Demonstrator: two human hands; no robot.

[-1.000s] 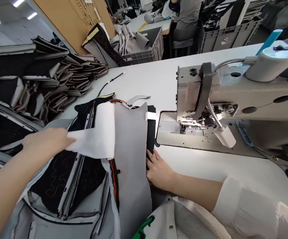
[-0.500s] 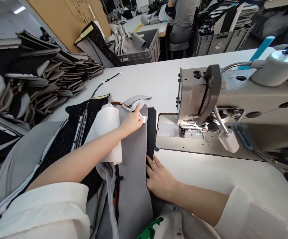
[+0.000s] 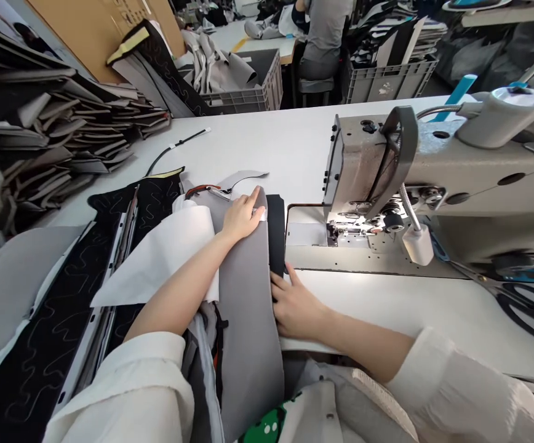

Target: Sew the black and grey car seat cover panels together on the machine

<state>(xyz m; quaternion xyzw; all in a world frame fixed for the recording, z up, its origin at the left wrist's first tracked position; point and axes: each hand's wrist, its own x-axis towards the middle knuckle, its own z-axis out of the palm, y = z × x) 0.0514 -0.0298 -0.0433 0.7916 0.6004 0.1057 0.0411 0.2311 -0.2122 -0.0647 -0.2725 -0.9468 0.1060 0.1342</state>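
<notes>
My left hand lies on the upper part of a grey fabric panel, its fingers stretched forward beside a small white label. Along the panel's right edge runs a black strip, partly under the grey fabric. My right hand rests at that edge, fingers apart; some fingertips touch the strip and the panel's border. White sheet material lies folded under my left forearm. The panel's lower end hangs toward my lap.
A sewing machine stands right, its lamp lit, with black-handled scissors nearby. Black quilted pieces and stacked panels fill the left. Behind are grey crates and a seated person.
The view has shifted, so the surroundings sit further left. My left fingers now lie flatter over the label. The white sheet spreads further out to the left. My right hand stays at the strip.
</notes>
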